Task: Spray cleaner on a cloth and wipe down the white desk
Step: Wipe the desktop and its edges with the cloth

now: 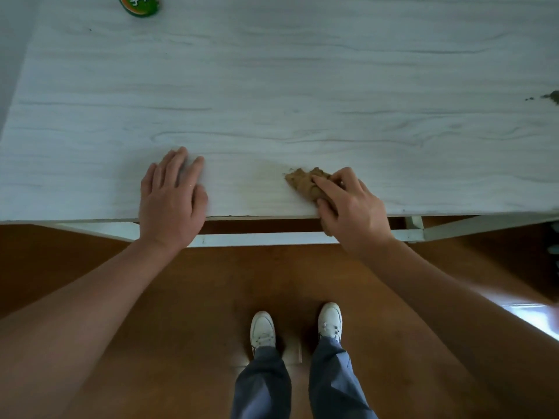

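Observation:
The white desk [272, 86] with faint grey wood grain fills the upper half of the head view. My right hand [351, 207] is closed on a crumpled brown cloth [304, 182] and presses it onto the desk close to the front edge. A faint damp, yellowish smear [266, 173] lies just left of the cloth. My left hand [172, 195] rests flat on the desk at the front edge, fingers spread, holding nothing. A green cleaner bottle [139, 6] stands at the far left of the desk, cut off by the top of the frame.
Brown crumbs or dirt [549, 96] lie at the desk's right edge. Below the desk front runs its white frame [257, 238]. I stand on a brown wooden floor [196, 297], my white shoes just behind the desk.

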Demonstrator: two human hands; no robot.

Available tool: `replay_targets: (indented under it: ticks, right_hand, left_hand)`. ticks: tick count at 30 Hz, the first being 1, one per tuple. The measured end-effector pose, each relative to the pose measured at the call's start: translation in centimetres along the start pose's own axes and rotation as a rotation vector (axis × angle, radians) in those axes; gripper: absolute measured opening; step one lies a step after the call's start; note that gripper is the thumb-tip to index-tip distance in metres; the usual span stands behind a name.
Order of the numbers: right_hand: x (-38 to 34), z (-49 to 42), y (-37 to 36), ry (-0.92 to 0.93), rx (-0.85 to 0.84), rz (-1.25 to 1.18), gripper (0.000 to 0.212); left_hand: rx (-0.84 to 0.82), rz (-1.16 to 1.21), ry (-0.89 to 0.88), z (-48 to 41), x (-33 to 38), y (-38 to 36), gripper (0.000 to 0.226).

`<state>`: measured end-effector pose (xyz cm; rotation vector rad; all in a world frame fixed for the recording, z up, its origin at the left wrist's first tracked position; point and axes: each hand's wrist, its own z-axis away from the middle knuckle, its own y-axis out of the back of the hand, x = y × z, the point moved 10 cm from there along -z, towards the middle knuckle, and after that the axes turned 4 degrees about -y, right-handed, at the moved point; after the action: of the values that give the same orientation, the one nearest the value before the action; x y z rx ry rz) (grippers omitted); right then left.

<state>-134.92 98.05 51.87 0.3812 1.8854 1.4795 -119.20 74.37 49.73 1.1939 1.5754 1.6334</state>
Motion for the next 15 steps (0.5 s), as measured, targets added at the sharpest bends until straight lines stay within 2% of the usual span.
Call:
replay_targets:
  ticks: [7, 9, 13, 15]
  right_hand:
    - [7.1, 0.9, 2.6, -0.108, 0.006, 0.030, 0.037]
    - [7.7, 0.5, 2.7, -0.105, -0.020, 0.013, 0.037]
    - [7.1, -2.1, 3.8, -0.026, 0.015, -0.065, 0.038]
    - [7.1, -4.9, 4.4, -0.015, 0.033, -0.093, 0.038]
  left_hand:
    - [0.051, 0.142, 0.221, -1.7, 2.5, 0.4, 0.044]
    - [0.055, 0.157, 0.219, -3.0, 4.6, 0.1, 0.046]
    - [-0.005, 0.099, 0.095, -7.4, 9.2, -1.4, 0.050]
    - [-0.027, 0.081, 0.130, -9.8, 10.0, -2.1, 0.052]
